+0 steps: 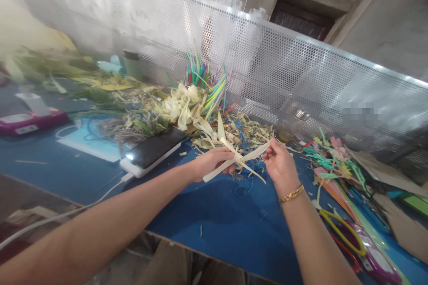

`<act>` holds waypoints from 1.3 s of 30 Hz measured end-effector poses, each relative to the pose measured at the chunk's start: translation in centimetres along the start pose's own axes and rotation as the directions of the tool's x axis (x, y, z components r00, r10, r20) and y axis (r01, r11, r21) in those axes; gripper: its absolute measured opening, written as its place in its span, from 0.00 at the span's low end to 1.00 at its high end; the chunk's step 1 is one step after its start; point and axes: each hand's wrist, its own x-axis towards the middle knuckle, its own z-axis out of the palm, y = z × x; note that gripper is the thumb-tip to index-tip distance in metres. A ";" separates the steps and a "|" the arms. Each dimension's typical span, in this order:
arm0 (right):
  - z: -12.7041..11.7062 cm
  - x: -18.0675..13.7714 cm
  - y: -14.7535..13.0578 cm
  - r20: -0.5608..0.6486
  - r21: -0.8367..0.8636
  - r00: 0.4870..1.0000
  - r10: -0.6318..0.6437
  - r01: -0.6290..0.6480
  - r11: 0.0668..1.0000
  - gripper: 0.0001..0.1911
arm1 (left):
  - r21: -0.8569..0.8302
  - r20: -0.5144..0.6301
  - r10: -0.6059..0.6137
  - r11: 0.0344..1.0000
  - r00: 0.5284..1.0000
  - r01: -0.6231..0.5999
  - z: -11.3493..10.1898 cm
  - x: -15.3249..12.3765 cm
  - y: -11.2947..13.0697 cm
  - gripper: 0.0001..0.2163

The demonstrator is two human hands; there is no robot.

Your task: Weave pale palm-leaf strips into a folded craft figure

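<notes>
Between my two hands is a pale strip of dried husk [241,158], crossed and knotted at its middle with several ends sticking out. My left hand [216,162] pinches it close to the knot, thumb on top. With its fingertips my right hand [280,160] grips one end and holds it out to the right; a gold bracelet [291,193] is round that wrist. Directly behind the hands lies a heap of dry husk scraps [249,131] with blue string [241,133] tangled in it. Further back is a bunch of pale husks [185,104].
A black phone [155,147] with a white power bank and cable lies left on the blue table [230,222]. Coloured stems [214,84] stand at the back by a perforated metal screen [267,62]. Yellow-handled scissors [344,231], cut paper pieces [334,156] and a glass jar [290,124] are to the right.
</notes>
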 end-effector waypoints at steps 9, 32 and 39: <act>0.0 0.1 0.2 -0.011 0.008 1.000 -0.005 0.005 1.000 0.13 | -0.109 -0.009 -0.007 0.994 1.000 0.006 0.6 -0.2 0.1 0.05; 2.1 -4.7 -0.7 0.816 -0.532 0.445 -0.369 0.828 -0.176 0.08 | 0.030 -0.329 0.110 0.994 0.938 -0.106 -0.1 0.6 -0.4 0.14; 2.0 -4.5 -1.1 0.837 -0.512 0.419 -0.351 0.827 -0.232 0.07 | 0.118 -0.357 0.147 0.987 0.922 -0.112 -0.6 0.8 -0.3 0.15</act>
